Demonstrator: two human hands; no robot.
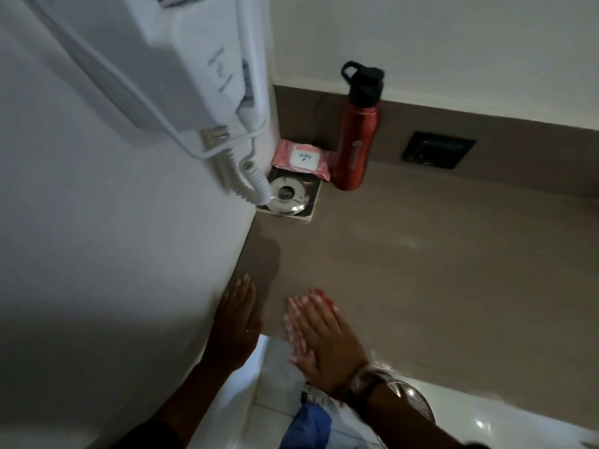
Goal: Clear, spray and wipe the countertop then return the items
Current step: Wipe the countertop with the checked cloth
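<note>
My right hand (324, 341) lies flat on a red-and-white cloth (311, 306) and presses it onto the brown countertop (421, 270) near the front left edge. Only the cloth's edges show past my fingers. My left hand (236, 322) rests open with fingers straight against the white wall at the counter's left end, holding nothing. In the back left corner stand a red bottle (353, 134) with a black cap, a pink wipes pack (299, 158), and a shiny round metal piece (288, 197) on a small square tray.
A white wall-mounted hair dryer (181, 59) with a coiled cord (246, 176) hangs over the corner items. A black socket plate (437, 150) sits in the backsplash. Below the counter edge are a wire-mesh metal object (415, 403), blue fabric (308, 426) and a glossy white floor.
</note>
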